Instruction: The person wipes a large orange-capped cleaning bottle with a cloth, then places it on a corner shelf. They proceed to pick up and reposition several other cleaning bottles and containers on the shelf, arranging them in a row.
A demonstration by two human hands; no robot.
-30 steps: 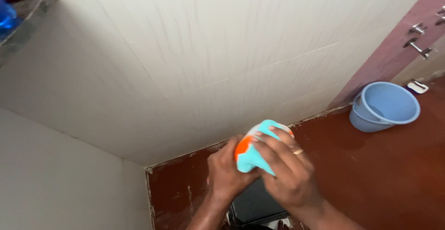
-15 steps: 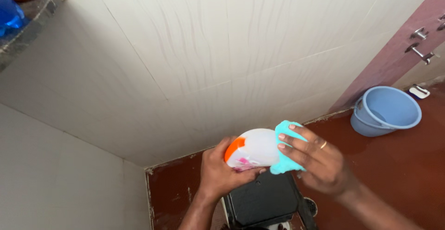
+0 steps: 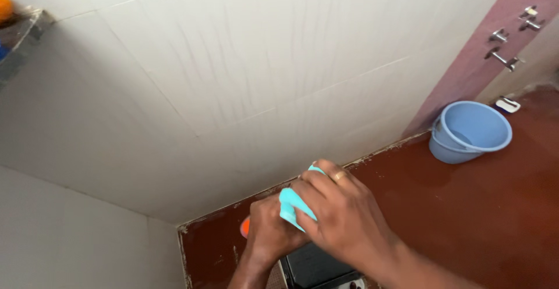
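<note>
while l hand (image 3: 269, 231) grips bottle (image 3: 246, 227), r hand (image 3: 338, 219) presses cloth (image 3: 291, 206).

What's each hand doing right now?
Left hand: closed around an orange-capped bottle, mostly hidden.
Right hand: fingers pressing a turquoise cloth onto it.

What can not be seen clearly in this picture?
- Bottle: head view, only an orange bit shows; the left hand and right hand cover the rest.
- Cloth: mostly under the right hand.
- Black box: cut off by the bottom edge, partly under the hands.
- Shelf: cut off by the left edge.
</note>
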